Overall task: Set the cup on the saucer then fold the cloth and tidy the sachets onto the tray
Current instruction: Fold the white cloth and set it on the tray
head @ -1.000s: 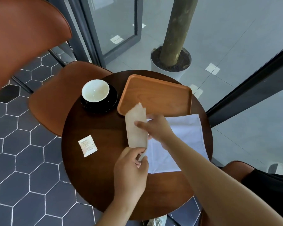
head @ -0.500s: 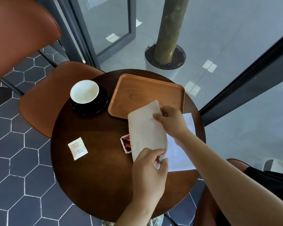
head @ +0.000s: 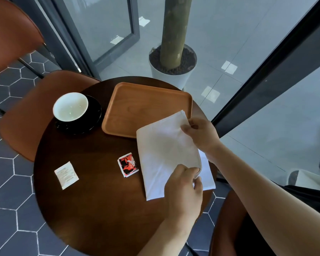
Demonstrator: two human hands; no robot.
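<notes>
Fingers [head: 187,128] of the right hand [head: 201,134] pinch the far corner of the white cloth [head: 164,150]; the left hand [head: 183,191] pinches its near edge. The raised flap has swung rightward over the lower layer, baring a red sachet [head: 128,164]: first fold nearly complete. Both forearms reach in from below and right, knuckles upward. Cloth lies on the surface [head: 92,209], far corner over the tray [head: 146,100]; cup [head: 70,106] sits on saucer [head: 95,117].

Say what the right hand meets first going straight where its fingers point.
The right hand pinches the cloth; beyond that, probably the tray, though height is unclear.
</notes>
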